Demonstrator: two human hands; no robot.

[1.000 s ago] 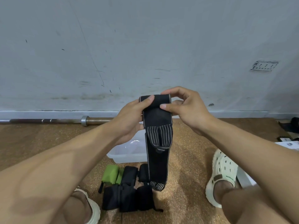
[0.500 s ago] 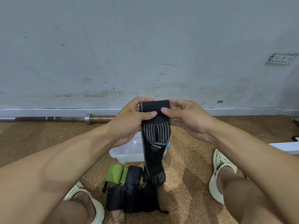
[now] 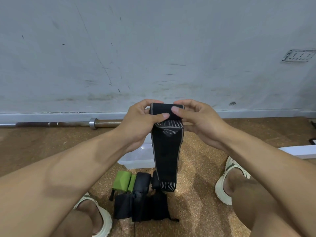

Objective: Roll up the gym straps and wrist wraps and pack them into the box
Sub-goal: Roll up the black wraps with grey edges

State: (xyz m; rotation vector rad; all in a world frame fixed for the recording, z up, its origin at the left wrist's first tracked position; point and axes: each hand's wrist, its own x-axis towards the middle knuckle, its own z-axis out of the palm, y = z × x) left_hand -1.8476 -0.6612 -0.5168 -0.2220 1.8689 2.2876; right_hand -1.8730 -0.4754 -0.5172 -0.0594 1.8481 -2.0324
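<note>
A black wrist wrap (image 3: 166,151) is pinched at its rolled top by the left hand (image 3: 138,124) and right hand (image 3: 199,120), thumbs pressed on the roll, tail hanging down. Behind it, a clear box (image 3: 136,158) is seen; rolled green and black straps (image 3: 136,194) lie at 7 o'clock.
</note>
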